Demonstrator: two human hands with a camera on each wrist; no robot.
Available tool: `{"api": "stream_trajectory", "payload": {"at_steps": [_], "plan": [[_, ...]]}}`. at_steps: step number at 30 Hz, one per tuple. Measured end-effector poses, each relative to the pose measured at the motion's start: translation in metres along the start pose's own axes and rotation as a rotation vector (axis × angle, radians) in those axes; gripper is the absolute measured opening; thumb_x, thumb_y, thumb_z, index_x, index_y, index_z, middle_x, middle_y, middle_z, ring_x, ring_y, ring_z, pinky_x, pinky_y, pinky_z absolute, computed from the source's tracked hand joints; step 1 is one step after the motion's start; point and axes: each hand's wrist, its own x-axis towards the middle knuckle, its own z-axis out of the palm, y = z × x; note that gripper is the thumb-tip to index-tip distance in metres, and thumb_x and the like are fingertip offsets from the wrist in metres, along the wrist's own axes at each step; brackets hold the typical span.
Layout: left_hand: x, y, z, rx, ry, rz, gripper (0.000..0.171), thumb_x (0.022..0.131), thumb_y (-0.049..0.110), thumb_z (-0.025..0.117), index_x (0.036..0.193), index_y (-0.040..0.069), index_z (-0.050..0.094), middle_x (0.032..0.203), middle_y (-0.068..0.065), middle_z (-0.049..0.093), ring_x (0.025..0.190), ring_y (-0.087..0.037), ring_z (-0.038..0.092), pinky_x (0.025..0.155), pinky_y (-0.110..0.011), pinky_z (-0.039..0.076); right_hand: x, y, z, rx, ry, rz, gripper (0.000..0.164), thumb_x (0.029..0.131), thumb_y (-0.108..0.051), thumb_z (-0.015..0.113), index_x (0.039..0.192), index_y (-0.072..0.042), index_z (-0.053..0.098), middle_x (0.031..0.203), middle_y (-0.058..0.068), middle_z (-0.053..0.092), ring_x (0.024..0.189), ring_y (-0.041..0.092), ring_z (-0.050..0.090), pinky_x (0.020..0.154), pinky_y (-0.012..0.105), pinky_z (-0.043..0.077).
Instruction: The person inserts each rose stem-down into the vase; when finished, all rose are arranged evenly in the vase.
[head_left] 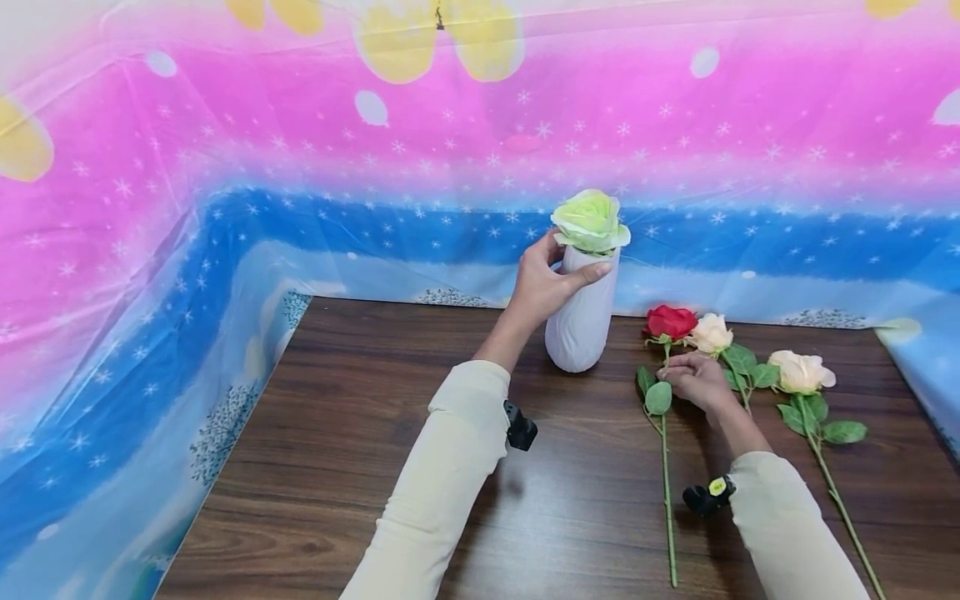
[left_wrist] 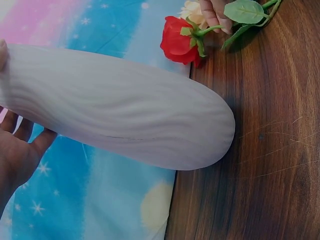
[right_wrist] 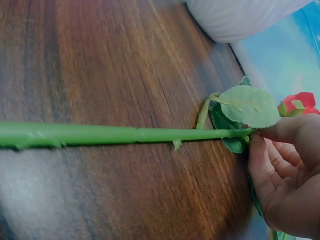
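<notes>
A white ribbed vase [head_left: 579, 321] stands near the table's back edge, and a pale green rose [head_left: 591, 221] shows above its mouth. My left hand [head_left: 542, 279] grips the vase near the top, thumb across the front and fingers round the far side; the left wrist view shows the vase's wavy side [left_wrist: 125, 110]. To the right, my right hand [head_left: 697, 379] pinches the stem of a red rose [head_left: 671, 322] just below the bloom. In the right wrist view the green stem [right_wrist: 150, 135] runs from the fingertips, with leaves [right_wrist: 249, 106] beside them.
Two cream roses lie to the right of the red one: one bloom [head_left: 711, 334] right beside it, the other [head_left: 801, 372] farther right with its long stem toward the front. Behind the brown wooden table [head_left: 337, 433] hangs a pink and blue patterned cloth [head_left: 420, 167].
</notes>
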Motion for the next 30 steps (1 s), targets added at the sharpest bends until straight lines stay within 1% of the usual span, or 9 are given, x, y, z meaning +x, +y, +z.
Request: {"api": "stream_trajectory", "payload": {"at_steps": [2, 3, 5, 7, 10, 14, 19, 24, 30], "plan": [[0.000, 0.000, 0.000, 0.001, 0.001, -0.002, 0.056, 0.087, 0.026, 0.082, 0.136, 0.013, 0.059, 0.134, -0.007, 0.067, 0.124, -0.023, 0.065, 0.102, -0.036, 0.056, 0.000, 0.001, 0.001, 0.034, 0.014, 0.000, 0.042, 0.101, -0.016, 0.061, 0.132, 0.010, 0.051, 0.108, -0.011, 0.066, 0.080, -0.014, 0.059, 0.076, 0.013, 0.054], [0.000, 0.000, 0.000, 0.003, 0.001, -0.004, 0.055, 0.088, 0.026, 0.082, 0.136, 0.013, 0.059, 0.134, -0.007, 0.067, 0.124, -0.023, 0.065, 0.102, -0.036, 0.056, -0.001, 0.002, 0.002, 0.062, 0.021, 0.002, 0.039, 0.101, -0.016, 0.062, 0.130, 0.008, 0.054, 0.104, -0.016, 0.067, 0.080, -0.014, 0.060, 0.075, 0.013, 0.054], [0.000, 0.000, 0.000, 0.005, 0.000, -0.007, 0.055, 0.087, 0.027, 0.082, 0.136, 0.013, 0.059, 0.134, -0.006, 0.067, 0.124, -0.022, 0.065, 0.102, -0.035, 0.056, -0.001, 0.003, 0.004, 0.114, 0.028, 0.007, 0.036, 0.100, -0.016, 0.063, 0.128, 0.006, 0.056, 0.096, -0.025, 0.065, 0.080, -0.015, 0.061, 0.075, 0.012, 0.054], [0.000, 0.000, 0.000, 0.004, -0.001, -0.010, 0.056, 0.087, 0.027, 0.082, 0.136, 0.013, 0.059, 0.134, -0.006, 0.067, 0.124, -0.021, 0.065, 0.102, -0.034, 0.056, 0.000, 0.002, 0.006, 0.169, 0.033, 0.017, 0.036, 0.100, -0.015, 0.063, 0.129, 0.005, 0.056, 0.092, -0.028, 0.065, 0.080, -0.015, 0.062, 0.076, 0.011, 0.055], [-0.001, 0.000, 0.000, -0.001, 0.003, -0.015, 0.055, 0.087, 0.027, 0.082, 0.136, 0.013, 0.059, 0.133, -0.006, 0.067, 0.123, -0.021, 0.066, 0.101, -0.033, 0.056, 0.000, 0.000, 0.009, 0.199, 0.021, 0.018, 0.045, 0.101, -0.016, 0.061, 0.137, 0.008, 0.050, 0.090, -0.031, 0.060, 0.081, -0.016, 0.061, 0.076, 0.010, 0.054], [-0.001, 0.000, 0.000, 0.000, 0.007, -0.018, 0.055, 0.087, 0.026, 0.082, 0.135, 0.013, 0.060, 0.133, -0.006, 0.067, 0.122, -0.022, 0.066, 0.099, -0.033, 0.057, 0.000, -0.003, 0.010, 0.189, -0.024, 0.011, 0.054, 0.103, -0.019, 0.058, 0.147, 0.008, 0.042, 0.088, -0.034, 0.060, 0.084, -0.016, 0.059, 0.076, 0.011, 0.053], [-0.001, 0.000, 0.000, 0.009, -0.003, -0.017, 0.056, 0.087, 0.028, 0.082, 0.136, 0.014, 0.059, 0.134, -0.006, 0.067, 0.122, -0.022, 0.066, 0.099, -0.034, 0.057, 0.002, -0.005, 0.009, 0.225, -0.074, 0.010, 0.054, 0.103, -0.017, 0.058, 0.148, 0.008, 0.040, 0.085, -0.033, 0.065, 0.085, -0.015, 0.061, 0.075, 0.013, 0.053], [-0.001, 0.001, 0.000, 0.008, 0.007, -0.009, 0.055, 0.087, 0.028, 0.082, 0.135, 0.015, 0.059, 0.133, -0.004, 0.067, 0.121, -0.020, 0.066, 0.098, -0.032, 0.057, 0.001, -0.011, 0.009, 0.268, -0.069, -0.018, 0.054, 0.103, -0.013, 0.059, 0.147, 0.010, 0.040, 0.083, -0.031, 0.067, 0.082, -0.013, 0.065, 0.072, 0.014, 0.054], [-0.001, 0.001, -0.001, 0.006, 0.013, -0.010, 0.055, 0.087, 0.027, 0.082, 0.135, 0.014, 0.060, 0.132, -0.004, 0.068, 0.121, -0.020, 0.067, 0.098, -0.032, 0.057, 0.001, -0.018, 0.010, 0.261, -0.029, -0.012, 0.049, 0.104, -0.018, 0.058, 0.148, -0.001, 0.046, 0.084, -0.033, 0.065, 0.087, -0.015, 0.059, 0.074, 0.013, 0.051]]}}
